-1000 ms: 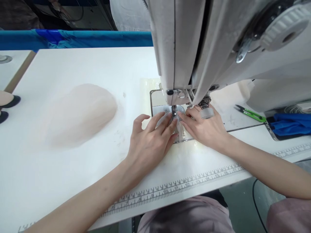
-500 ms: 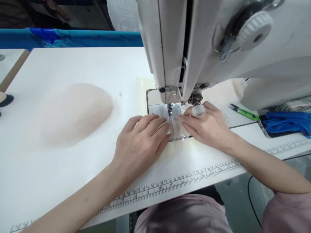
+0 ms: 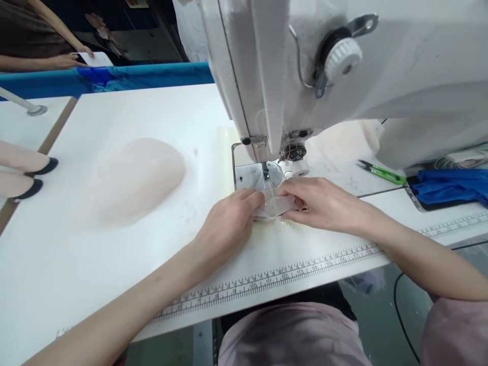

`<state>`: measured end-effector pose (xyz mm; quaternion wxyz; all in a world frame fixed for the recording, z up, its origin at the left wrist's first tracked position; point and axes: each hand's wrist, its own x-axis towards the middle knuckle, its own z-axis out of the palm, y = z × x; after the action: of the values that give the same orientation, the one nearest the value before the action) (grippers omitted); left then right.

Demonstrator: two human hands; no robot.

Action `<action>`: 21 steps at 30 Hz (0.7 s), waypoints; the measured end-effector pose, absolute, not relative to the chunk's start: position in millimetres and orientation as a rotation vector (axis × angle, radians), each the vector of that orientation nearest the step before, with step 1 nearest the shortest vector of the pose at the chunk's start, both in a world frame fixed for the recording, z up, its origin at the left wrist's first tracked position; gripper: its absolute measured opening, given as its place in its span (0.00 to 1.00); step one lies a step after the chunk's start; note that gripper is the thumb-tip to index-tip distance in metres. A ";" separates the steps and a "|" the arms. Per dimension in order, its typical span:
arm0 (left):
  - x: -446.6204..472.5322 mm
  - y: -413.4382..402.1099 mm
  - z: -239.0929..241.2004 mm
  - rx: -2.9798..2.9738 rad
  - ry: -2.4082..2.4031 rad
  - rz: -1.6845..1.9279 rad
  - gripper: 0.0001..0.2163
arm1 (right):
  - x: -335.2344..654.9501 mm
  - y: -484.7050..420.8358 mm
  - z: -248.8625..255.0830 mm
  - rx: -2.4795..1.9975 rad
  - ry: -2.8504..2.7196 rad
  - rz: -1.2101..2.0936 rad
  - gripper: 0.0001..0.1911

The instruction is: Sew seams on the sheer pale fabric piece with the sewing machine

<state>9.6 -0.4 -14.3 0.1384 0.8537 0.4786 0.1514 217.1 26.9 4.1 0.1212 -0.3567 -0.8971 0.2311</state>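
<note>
My left hand (image 3: 225, 226) and my right hand (image 3: 322, 206) pinch the two ends of a small, pale, translucent piece of fabric (image 3: 275, 206) just in front of the needle (image 3: 266, 173) of a white sewing machine (image 3: 305, 76). Fine threads run from the needle area down to the piece. Both hands have their fingers closed on the fabric, left at its left end, right at its right end. The metal needle plate (image 3: 247, 175) lies just behind them.
A soft pale pink heap of fabric (image 3: 139, 178) rests on the white table (image 3: 114, 264) to the left. Green thread snips (image 3: 382, 173) and blue cloth (image 3: 453, 188) lie at the right. A ruler strip (image 3: 290, 277) lines the front edge. Another person's arm (image 3: 46, 62) is at far left back.
Both hands have drawn back from under the presser foot toward me, and went from lying flat on the piece to pinching it, lifted slightly off the plate. The view has shifted.
</note>
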 end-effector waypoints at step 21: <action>-10.8 8.8 -17.0 2.719 1.072 0.647 0.14 | 212.4 22.7 -4.8 -0.945 -2.581 0.067 0.11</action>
<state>-10.8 8.8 -17.0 0.0740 0.9058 0.3572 0.2154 212.4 22.7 -4.8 0.1950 -0.3372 -0.9207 0.0239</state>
